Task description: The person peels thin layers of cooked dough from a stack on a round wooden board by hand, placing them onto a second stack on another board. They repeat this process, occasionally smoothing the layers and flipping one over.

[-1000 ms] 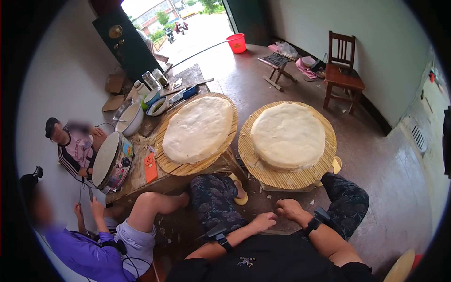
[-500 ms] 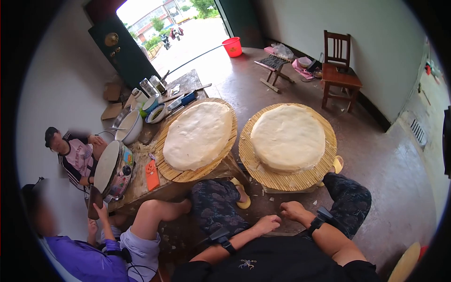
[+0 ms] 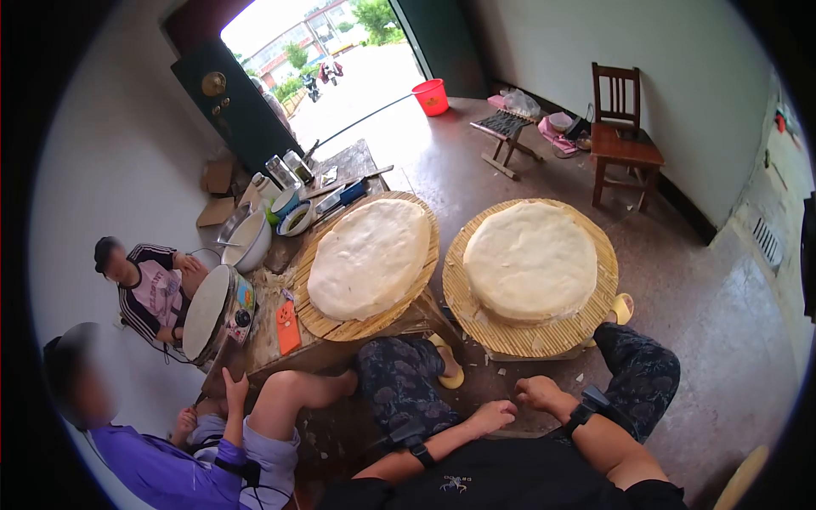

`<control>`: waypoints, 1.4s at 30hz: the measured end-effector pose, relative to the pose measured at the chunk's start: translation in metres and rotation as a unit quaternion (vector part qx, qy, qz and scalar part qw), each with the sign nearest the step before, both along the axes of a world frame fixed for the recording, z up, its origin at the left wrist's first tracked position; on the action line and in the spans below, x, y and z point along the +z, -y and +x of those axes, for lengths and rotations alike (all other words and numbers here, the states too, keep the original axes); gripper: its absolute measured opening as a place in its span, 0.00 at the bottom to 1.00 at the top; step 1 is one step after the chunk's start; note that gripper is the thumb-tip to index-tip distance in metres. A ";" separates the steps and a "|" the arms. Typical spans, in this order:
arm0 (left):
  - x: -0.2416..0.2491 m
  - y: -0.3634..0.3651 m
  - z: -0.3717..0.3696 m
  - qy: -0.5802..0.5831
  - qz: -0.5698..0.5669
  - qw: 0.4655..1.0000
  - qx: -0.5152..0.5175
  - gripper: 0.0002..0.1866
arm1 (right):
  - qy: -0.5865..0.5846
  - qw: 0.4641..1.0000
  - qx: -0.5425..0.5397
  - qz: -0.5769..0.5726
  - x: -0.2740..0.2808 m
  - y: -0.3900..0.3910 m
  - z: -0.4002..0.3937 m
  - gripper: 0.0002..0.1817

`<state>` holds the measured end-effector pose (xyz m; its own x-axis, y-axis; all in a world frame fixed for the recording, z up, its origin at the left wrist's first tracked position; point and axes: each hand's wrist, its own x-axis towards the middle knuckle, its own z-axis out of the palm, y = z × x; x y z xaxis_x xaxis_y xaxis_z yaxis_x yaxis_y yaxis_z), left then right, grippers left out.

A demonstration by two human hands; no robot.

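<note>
My left hand [image 3: 493,417] and my right hand [image 3: 539,393] rest close together over my lap, just apart. Both have their fingers loosely curled in, with nothing visible in them. Beyond my right hand, a thick round stack of pale flatbreads [image 3: 531,262] lies on a round reed mat [image 3: 476,316] on a low support between my feet. To its left, another pale round stack [image 3: 371,258] sits on a second reed mat [image 3: 422,287] at the table's edge. Neither hand touches the stacks or mats.
The wooden table [image 3: 270,336] holds an orange-red scraper [image 3: 288,327], a round griddle [image 3: 206,310], a white basin [image 3: 247,241], bowls and jars. A person in purple [image 3: 161,463] sits at my left, another person [image 3: 155,285] behind the griddle. A folding stool [image 3: 507,127], red bucket [image 3: 431,97] and chair [image 3: 625,144] stand beyond.
The view has shifted slightly, so the room appears lower and further right. The person in purple has lowered the brown flat thing beside the griddle. My hands keep nearly the same pose.
</note>
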<state>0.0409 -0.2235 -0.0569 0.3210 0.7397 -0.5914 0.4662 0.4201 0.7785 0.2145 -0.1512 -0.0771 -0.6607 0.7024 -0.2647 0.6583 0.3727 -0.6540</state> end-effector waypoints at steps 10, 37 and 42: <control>-0.006 0.001 0.001 -0.023 0.011 1.000 -0.016 0.14 | -0.008 1.000 0.011 0.003 -0.001 0.001 0.003 0.14; 0.078 -0.103 -0.046 0.179 0.062 0.941 0.282 0.18 | -0.001 0.999 0.030 -0.014 -0.015 0.000 0.002 0.11; 0.069 -0.164 -0.063 0.155 0.098 0.924 0.335 0.22 | -0.008 0.999 0.032 -0.005 -0.020 -0.003 0.002 0.12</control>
<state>-0.0221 -0.0597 0.0123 -0.1167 0.9173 -0.3808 -0.1051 0.3699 0.9231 0.2164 -0.1486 -0.0969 -0.7085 0.6559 -0.2604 0.6230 0.4079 -0.6675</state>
